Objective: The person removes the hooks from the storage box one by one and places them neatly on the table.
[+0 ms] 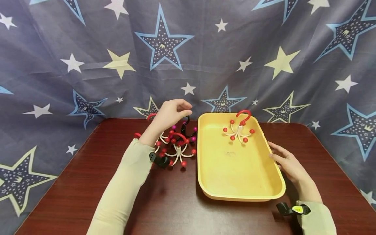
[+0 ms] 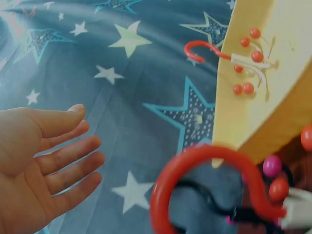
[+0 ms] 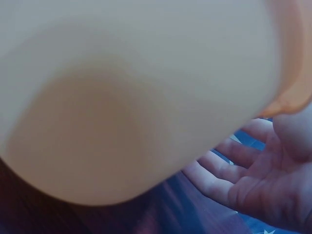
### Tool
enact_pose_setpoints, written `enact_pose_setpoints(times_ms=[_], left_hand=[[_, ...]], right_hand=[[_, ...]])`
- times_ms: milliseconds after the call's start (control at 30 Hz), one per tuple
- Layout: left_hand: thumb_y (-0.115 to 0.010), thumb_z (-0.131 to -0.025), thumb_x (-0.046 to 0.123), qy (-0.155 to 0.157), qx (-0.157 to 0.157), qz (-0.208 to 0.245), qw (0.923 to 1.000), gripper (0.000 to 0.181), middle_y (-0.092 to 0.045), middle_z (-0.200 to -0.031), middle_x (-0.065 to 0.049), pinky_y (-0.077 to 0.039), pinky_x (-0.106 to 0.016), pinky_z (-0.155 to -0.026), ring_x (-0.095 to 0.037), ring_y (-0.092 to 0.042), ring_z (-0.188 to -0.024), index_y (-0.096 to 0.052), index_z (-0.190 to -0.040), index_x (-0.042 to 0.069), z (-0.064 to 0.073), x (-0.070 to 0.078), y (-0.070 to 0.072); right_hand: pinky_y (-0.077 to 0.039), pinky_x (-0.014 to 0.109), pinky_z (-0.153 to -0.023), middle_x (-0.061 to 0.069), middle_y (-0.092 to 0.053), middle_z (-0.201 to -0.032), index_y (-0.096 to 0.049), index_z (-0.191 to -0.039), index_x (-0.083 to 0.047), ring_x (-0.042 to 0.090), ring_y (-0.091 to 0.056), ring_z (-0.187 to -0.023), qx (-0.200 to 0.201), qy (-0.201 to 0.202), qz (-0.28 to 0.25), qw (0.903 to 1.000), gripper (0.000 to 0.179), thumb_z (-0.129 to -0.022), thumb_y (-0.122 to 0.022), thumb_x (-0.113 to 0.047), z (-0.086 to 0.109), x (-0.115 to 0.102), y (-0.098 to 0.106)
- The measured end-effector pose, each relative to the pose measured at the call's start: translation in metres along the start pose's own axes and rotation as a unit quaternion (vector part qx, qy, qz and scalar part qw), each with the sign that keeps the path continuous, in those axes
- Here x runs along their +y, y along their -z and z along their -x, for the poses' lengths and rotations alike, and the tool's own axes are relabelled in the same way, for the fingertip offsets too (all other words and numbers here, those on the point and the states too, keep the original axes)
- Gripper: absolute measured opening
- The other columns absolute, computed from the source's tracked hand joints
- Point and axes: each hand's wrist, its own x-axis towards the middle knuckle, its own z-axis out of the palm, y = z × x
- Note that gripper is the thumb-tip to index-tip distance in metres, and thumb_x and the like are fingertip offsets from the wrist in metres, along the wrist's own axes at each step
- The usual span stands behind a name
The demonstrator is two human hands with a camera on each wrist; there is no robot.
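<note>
My left hand [image 1: 170, 112] is raised over a cluster of multi-arm hanging hooks, its fingers loosely bent around nothing. Nearest below it are a white hook with red tips [image 1: 178, 149] and a black hook with magenta balls [image 1: 183, 130]. In the left wrist view a red hook top [image 2: 168, 187] looms close, to the right of the hand. My right hand [image 1: 293, 168] touches the right side of a yellow tray [image 1: 200, 156], with relaxed fingers along the outer wall. Inside the tray, near its far end, another white hook with red tips [image 1: 240, 128] stands upright.
More red-topped hooks are partly hidden behind the left forearm. Both sleeves carry black wrist straps [image 1: 160, 160]. The dark red wooden table [image 1: 88, 182] backs onto a grey-blue curtain [image 1: 188, 71] printed with stars.
</note>
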Motion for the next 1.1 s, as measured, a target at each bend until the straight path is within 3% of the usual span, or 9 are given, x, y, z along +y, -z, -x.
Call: enact_pose_setpoints(times_ms=[633,900,1100], left_hand=[[-0.064,-0.092,0.024,0.004,-0.077,0.019,0.9969,0.030,-0.071,-0.114,-0.005,-0.051,-0.032,-0.093,-0.018,-0.065,-0.106,-0.065,-0.120,0.014,-0.064,0.048,-0.069],[-0.063,-0.093,0.027,0.000,-0.080,0.002,0.9968,0.031,-0.071,-0.115,-0.003,-0.050,-0.030,-0.093,-0.016,-0.065,-0.108,-0.065,-0.121,0.015,-0.080,0.055,-0.097],[-0.063,-0.093,0.026,-0.013,-0.075,-0.002,0.9971,0.033,-0.069,-0.119,-0.005,-0.050,-0.030,-0.094,-0.016,-0.064,-0.110,-0.063,-0.123,0.013,-0.090,0.065,-0.120]], right_hand=[[-0.056,0.025,-0.070,-0.019,-0.055,-0.102,-0.024,-0.152,-0.006,-0.002,-0.063,-0.086,-0.002,0.007,-0.015,0.9999,0.062,-0.099,-0.052,-0.021,-0.001,0.001,-0.002],[-0.056,0.025,-0.070,-0.017,-0.057,-0.102,-0.025,-0.151,-0.007,-0.001,-0.064,-0.087,-0.011,0.021,-0.036,0.9991,0.060,-0.099,-0.052,-0.018,-0.001,0.004,0.000],[-0.056,0.026,-0.071,-0.018,-0.055,-0.102,-0.024,-0.152,-0.006,-0.002,-0.063,-0.088,-0.007,0.012,-0.020,0.9997,0.061,-0.099,-0.051,-0.020,-0.002,0.004,0.001]])
